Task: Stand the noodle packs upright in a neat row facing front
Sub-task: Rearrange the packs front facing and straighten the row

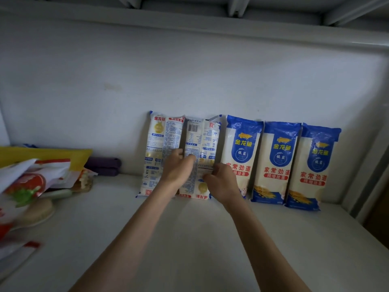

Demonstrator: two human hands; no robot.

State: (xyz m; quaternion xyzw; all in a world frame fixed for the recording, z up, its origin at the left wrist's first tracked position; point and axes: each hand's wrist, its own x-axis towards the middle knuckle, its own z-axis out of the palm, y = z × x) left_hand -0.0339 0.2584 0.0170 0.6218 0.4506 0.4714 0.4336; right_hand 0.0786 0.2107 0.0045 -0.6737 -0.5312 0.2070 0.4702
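Several noodle packs lean upright in a row against the white back wall of the shelf. The three on the right, among them the middle pack (277, 163) and the rightmost pack (313, 167), show blue-and-white fronts. The leftmost pack (157, 148) shows its printed back. Beside it stands an upside-down pack (203, 140), barcode at the top, back side out. My left hand (179, 167) grips its left edge. On its right edge, my right hand (221, 180) pinches the wrapper, partly covering the third pack (242, 148).
At the left lies a heap of red, white and yellow bags (31, 178) with a purple cloth (104, 165) behind it. The white shelf floor (189, 239) spreads in front. A shelf post (370, 165) bounds the right side.
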